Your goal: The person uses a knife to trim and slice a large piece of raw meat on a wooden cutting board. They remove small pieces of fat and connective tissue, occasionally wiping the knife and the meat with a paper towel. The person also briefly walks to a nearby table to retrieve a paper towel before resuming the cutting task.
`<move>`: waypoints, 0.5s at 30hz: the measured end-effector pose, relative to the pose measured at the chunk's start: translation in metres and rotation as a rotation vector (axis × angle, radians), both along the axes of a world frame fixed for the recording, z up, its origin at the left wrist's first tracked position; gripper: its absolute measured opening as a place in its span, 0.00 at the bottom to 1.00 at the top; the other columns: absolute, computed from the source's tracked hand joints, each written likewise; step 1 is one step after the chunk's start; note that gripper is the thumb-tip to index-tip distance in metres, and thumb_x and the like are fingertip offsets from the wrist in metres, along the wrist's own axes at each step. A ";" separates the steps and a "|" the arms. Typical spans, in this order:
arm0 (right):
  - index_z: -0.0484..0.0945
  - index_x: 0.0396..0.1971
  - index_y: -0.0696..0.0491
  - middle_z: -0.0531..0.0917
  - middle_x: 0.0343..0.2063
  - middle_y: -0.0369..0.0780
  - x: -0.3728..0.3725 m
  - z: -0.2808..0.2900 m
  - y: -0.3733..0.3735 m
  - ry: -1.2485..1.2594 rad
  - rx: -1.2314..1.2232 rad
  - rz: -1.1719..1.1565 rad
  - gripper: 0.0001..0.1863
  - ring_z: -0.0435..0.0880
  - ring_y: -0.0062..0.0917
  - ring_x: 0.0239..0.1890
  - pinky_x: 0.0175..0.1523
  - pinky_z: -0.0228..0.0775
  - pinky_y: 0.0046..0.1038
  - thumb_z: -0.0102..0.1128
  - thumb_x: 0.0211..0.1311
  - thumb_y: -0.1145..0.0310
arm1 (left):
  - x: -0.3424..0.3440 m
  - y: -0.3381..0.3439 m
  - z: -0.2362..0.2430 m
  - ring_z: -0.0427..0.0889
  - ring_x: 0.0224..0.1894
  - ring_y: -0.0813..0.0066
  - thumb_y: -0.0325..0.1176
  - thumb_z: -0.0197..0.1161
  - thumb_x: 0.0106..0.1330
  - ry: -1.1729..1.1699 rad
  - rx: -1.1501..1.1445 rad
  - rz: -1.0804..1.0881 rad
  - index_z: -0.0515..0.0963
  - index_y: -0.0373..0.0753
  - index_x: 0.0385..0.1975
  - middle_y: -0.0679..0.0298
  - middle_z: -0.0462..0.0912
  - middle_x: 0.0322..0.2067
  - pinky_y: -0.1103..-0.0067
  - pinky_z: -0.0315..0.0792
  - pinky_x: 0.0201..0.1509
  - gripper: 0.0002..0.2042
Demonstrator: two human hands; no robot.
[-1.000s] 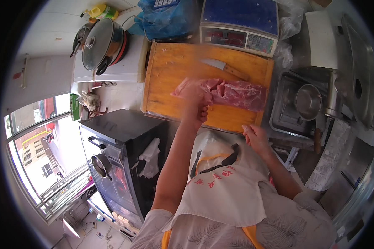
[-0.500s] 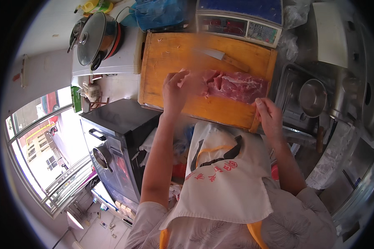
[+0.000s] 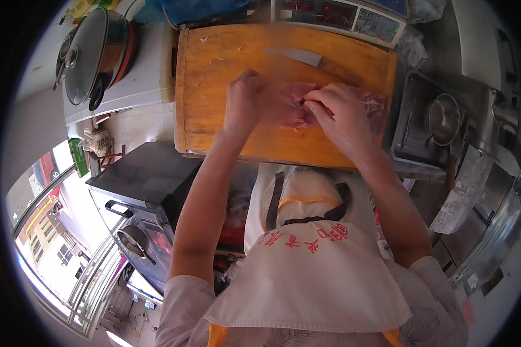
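Observation:
A long slab of raw pink meat (image 3: 296, 105) with white streaks lies across the wooden cutting board (image 3: 208, 87). At its left end is my left hand (image 3: 244, 98), fingers curled closed; a blurred streak in the picture hides what the fingertips hold. My right hand (image 3: 342, 115) reaches over the slab, thumb and fingers pinching meat near its middle and covering part of it. Behind the meat lies a knife (image 3: 301, 56), blade to the left, its wooden handle partly behind my right hand.
Behind the board stands a scale (image 3: 382, 29). A metal tray (image 3: 410, 110) and a small saucepan (image 3: 444, 120) sit to the right. At the far left is a lidded pot (image 3: 92, 58). A dark cabinet (image 3: 150, 168) stands left of the board. Small meat scraps dot the board.
My right hand has moved left from the slab's right near corner onto its middle and closed there. My left hand stays at the left end. The whole view has shifted slightly.

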State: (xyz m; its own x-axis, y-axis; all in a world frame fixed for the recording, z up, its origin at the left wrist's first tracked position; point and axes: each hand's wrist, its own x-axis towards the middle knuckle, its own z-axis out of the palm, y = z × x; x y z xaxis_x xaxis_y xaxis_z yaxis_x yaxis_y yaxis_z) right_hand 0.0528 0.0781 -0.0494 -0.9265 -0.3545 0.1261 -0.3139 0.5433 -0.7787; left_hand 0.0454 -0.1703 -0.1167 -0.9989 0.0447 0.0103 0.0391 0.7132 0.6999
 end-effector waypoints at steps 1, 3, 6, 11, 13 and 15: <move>0.88 0.41 0.55 0.86 0.36 0.42 -0.002 -0.001 -0.011 0.002 0.024 -0.020 0.06 0.85 0.40 0.45 0.50 0.78 0.39 0.71 0.66 0.73 | -0.001 -0.003 0.000 0.89 0.37 0.56 0.27 0.77 0.63 -0.026 0.021 -0.007 0.92 0.34 0.41 0.53 0.87 0.37 0.69 0.81 0.42 0.09; 0.88 0.39 0.54 0.86 0.35 0.42 -0.007 -0.009 -0.025 0.008 0.085 -0.037 0.06 0.85 0.41 0.44 0.50 0.78 0.41 0.72 0.64 0.73 | -0.003 -0.006 0.000 0.89 0.37 0.55 0.28 0.77 0.63 -0.078 0.065 -0.022 0.91 0.33 0.41 0.53 0.86 0.37 0.69 0.81 0.42 0.09; 0.89 0.35 0.55 0.85 0.34 0.43 -0.014 -0.020 -0.039 0.009 0.173 -0.044 0.05 0.85 0.42 0.43 0.49 0.77 0.43 0.73 0.60 0.71 | -0.004 -0.003 0.014 0.89 0.38 0.55 0.28 0.76 0.64 -0.125 0.036 -0.095 0.91 0.33 0.42 0.53 0.87 0.38 0.70 0.81 0.43 0.09; 0.89 0.30 0.55 0.85 0.31 0.44 -0.015 -0.028 -0.052 -0.042 0.279 -0.064 0.05 0.84 0.44 0.42 0.49 0.76 0.46 0.74 0.57 0.70 | -0.003 -0.009 0.014 0.89 0.38 0.56 0.26 0.74 0.64 -0.056 0.074 -0.114 0.91 0.33 0.41 0.53 0.86 0.37 0.69 0.80 0.43 0.08; 0.89 0.30 0.55 0.85 0.31 0.45 -0.014 -0.030 -0.052 -0.057 0.297 -0.073 0.05 0.84 0.45 0.43 0.49 0.76 0.46 0.74 0.57 0.70 | -0.003 -0.008 0.016 0.89 0.38 0.56 0.25 0.74 0.64 -0.072 0.093 -0.117 0.91 0.33 0.42 0.53 0.87 0.37 0.69 0.81 0.43 0.08; 0.89 0.30 0.55 0.85 0.32 0.45 -0.016 -0.031 -0.049 -0.080 0.324 -0.081 0.05 0.84 0.45 0.43 0.49 0.77 0.46 0.74 0.57 0.70 | -0.003 -0.003 0.024 0.89 0.38 0.55 0.25 0.74 0.63 -0.080 0.094 -0.132 0.91 0.33 0.42 0.53 0.87 0.36 0.69 0.81 0.44 0.09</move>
State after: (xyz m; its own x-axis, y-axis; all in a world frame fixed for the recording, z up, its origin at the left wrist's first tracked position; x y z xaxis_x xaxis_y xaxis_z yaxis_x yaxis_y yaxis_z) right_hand 0.0363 0.0294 -0.0799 -0.9558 -0.2888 -0.0549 -0.2044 0.7870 -0.5822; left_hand 0.0423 -0.1732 -0.0926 -0.9823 0.1777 -0.0583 0.0696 0.6366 0.7681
